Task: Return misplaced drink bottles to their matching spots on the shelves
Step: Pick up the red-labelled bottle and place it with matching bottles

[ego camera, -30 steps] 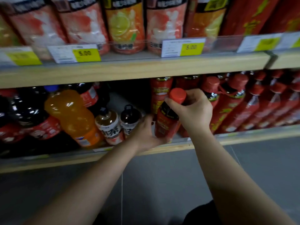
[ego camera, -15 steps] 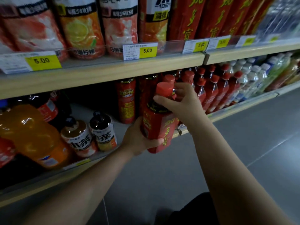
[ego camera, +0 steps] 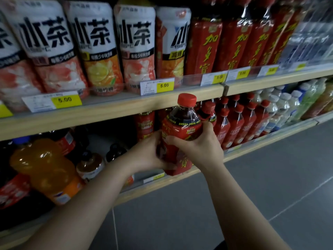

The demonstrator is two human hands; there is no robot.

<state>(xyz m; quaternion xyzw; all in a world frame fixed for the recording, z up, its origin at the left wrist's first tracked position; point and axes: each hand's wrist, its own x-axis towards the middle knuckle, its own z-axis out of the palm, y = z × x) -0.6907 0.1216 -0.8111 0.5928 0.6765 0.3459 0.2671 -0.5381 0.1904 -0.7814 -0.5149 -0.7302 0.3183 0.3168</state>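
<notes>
I hold a red-capped bottle with a red label (ego camera: 182, 134) upright in front of the lower shelf, its cap level with the upper shelf's wooden edge (ego camera: 115, 110). My left hand (ego camera: 146, 152) wraps its left side and base. My right hand (ego camera: 200, 147) grips its right side around the label. Behind and to the right stand several matching red bottles (ego camera: 234, 123) in rows on the lower shelf. Larger red-labelled bottles (ego camera: 234, 42) fill the upper shelf above them.
An orange soda bottle (ego camera: 45, 168) leans at the lower left beside dark cola bottles (ego camera: 63, 139) and small tea bottles (ego camera: 90, 166). White-labelled tea bottles (ego camera: 90, 51) line the upper shelf. Clear water bottles (ego camera: 286, 105) stand far right. Grey floor (ego camera: 234, 204) lies below.
Both hands have pulled the red bottle out from the lower shelf and lifted it; my right hand slid from the cap down to the label. The view swung right.
</notes>
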